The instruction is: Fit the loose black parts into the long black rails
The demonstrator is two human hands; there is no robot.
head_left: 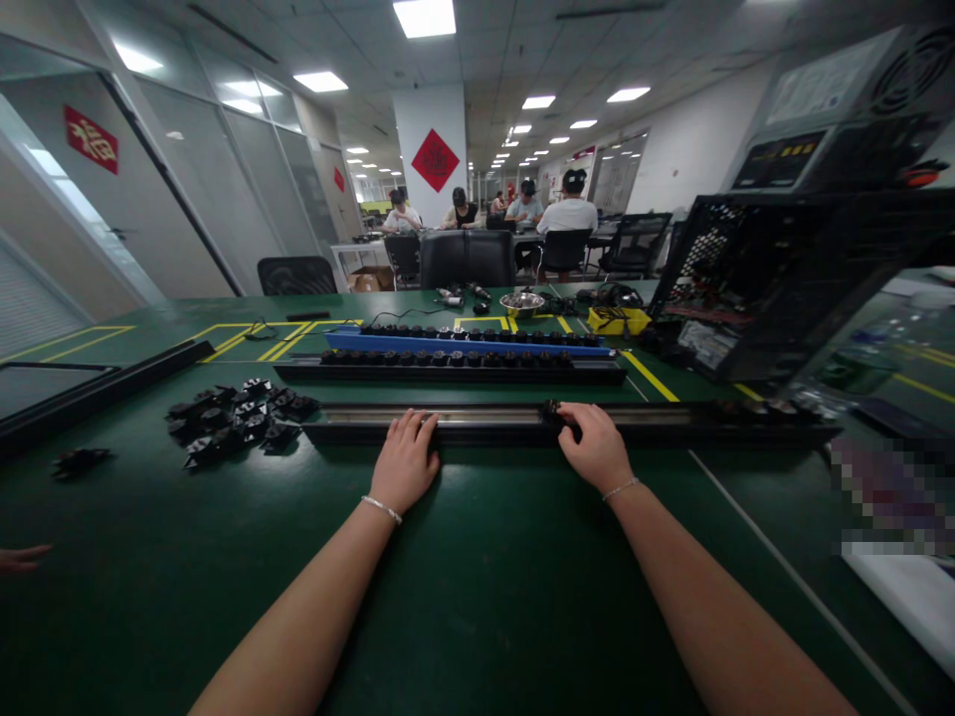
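A long black rail with a silvery channel lies across the green table in front of me. My left hand rests on the rail's near edge, fingers together and laid over it. My right hand sits further right on the rail, its fingers curled around a small black part seated in the channel. More black parts sit in the rail toward its right end.
A pile of loose black parts lies left of the rail. Behind it lie a black strip and a blue strip filled with parts. A black open computer case stands at right. People sit at far tables.
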